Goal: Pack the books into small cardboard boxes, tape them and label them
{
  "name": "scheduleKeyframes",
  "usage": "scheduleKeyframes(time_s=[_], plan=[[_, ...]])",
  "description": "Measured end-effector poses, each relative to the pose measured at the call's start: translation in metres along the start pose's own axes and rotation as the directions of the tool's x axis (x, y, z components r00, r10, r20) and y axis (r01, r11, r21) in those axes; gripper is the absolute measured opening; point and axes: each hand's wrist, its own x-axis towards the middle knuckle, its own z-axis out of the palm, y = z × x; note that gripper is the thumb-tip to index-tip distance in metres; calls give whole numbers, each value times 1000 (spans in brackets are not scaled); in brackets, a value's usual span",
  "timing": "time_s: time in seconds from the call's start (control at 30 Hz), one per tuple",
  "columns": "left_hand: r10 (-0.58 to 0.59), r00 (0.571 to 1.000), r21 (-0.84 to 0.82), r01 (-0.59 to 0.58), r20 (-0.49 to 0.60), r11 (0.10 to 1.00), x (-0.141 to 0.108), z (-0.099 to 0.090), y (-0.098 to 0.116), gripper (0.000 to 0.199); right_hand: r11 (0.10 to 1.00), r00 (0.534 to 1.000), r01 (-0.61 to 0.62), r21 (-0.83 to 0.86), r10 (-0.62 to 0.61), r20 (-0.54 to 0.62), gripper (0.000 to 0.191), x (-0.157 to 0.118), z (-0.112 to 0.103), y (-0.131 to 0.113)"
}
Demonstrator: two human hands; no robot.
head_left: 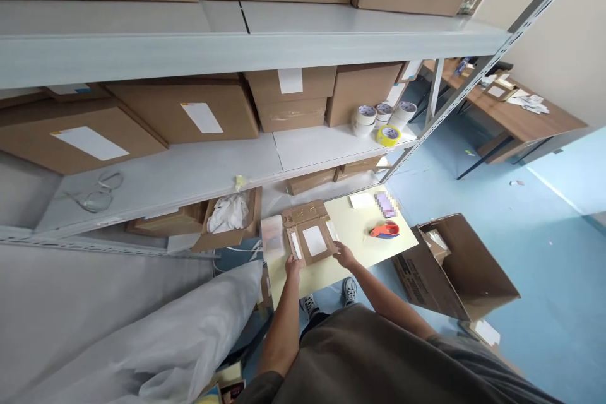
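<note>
Grey shelving rack point(293, 50), brown cartons point(189, 117) with white labels on several levels; middle shelf also has white tape rolls point(363, 129) beside a yellow roll point(388, 136), plus clear glasses point(97, 202) at the far left end. Lower down, open carton point(256, 211) with crumpled white material point(230, 213), big translucent bag point(189, 334) at left. Right side: large open carton point(473, 259) on blue floor point(553, 227), wooden desk point(556, 125) with papers point(533, 102) behind.
</note>
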Motion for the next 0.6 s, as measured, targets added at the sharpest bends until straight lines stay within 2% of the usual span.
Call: scheduleKeyframes(time_s=[0.07, 0.17, 0.23, 0.3, 0.43, 0.53, 0.6], plan=[[1, 1000, 1, -1, -32, 1000, -3, 1, 0, 42, 981, 995, 100, -167, -93, 46, 74, -10, 10, 7], [-11, 998, 1, 11, -56, 1000, -14, 10, 7, 37, 899, 958, 284, -334, -251, 137, 85, -21, 17, 5], [16, 998, -25, -17, -56, 1000, -25, 28, 11, 39, 834, 927, 374, -405, -322, 193, 87, -24, 16, -5], [81, 997, -70, -81, -10, 994, -38, 52, 15, 48, 806, 914, 405, -432, -348, 209, 80, -25, 8, -18], [163, 982, -95, -154, 96, 984, -48, 97, 24, 60, 883, 938, 346, -315, -336, 88, 48, -19, -28, -32], [201, 979, -6, -201, -30, 980, -32, 106, 43, 65, 948, 961, 270, -166, -276, -16, 31, -12, -70, -23], [236, 965, 28, -234, -113, 972, -14, 105, 61, 74, 964, 969, 243, -104, -245, -6, 23, -8, -99, -11]])
